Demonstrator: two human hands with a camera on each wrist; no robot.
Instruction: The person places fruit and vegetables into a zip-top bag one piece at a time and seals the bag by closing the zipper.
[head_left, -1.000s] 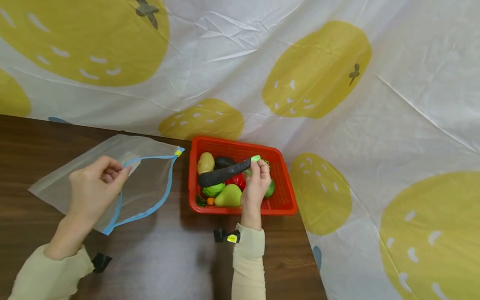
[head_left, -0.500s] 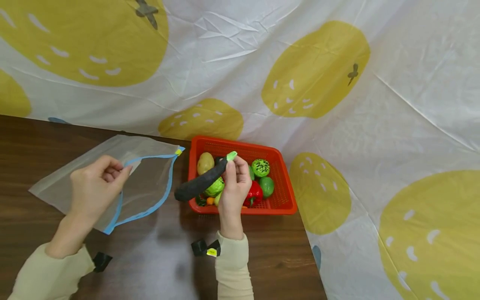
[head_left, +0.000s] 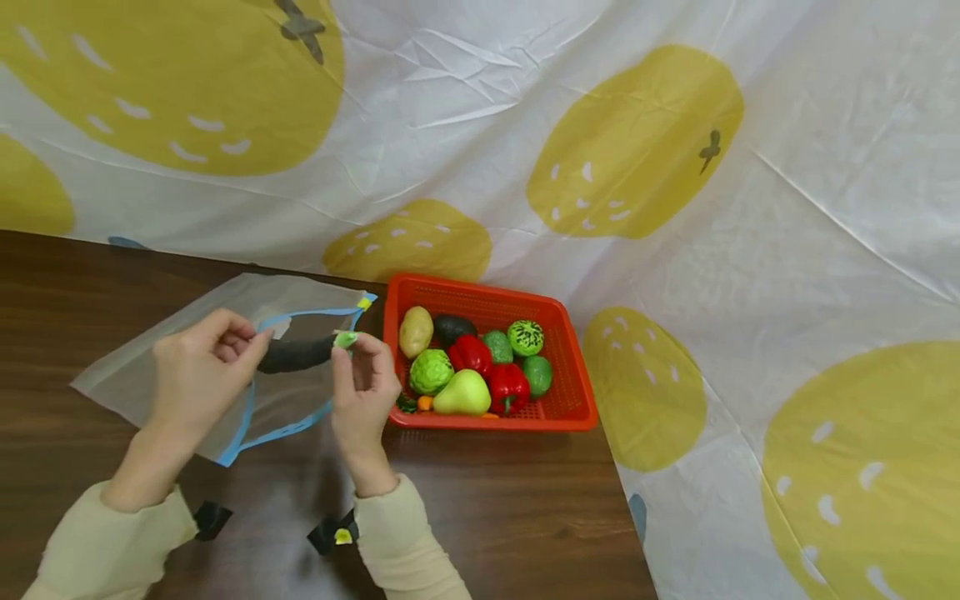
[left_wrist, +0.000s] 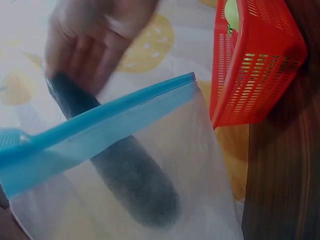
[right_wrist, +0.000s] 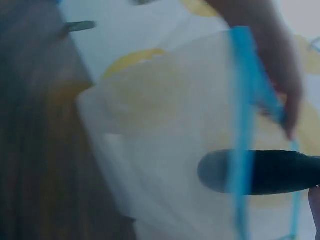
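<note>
My left hand pinches the blue-edged mouth of a clear zip bag, holding it wide. A long dark eggplant hangs from my right hand, whose thumb and fingers pinch its green stem end. The eggplant's blunt end is inside the mouth; in the left wrist view its lower part shows through the plastic, below the blue zip strip. From the right wrist, the tip lies past the strip while the stem half is still outside. A yellow slider sits at the bag's far corner.
Right of the bag stands a red perforated basket with a potato, a green pear, red peppers and several other vegetables. A hanging sheet with yellow fruit print borders the dark wooden table.
My right hand has carried the eggplant left from over the basket to the bag, and its blunt end has entered the mouth. My left hand has stayed almost still, holding the bag's edge.
</note>
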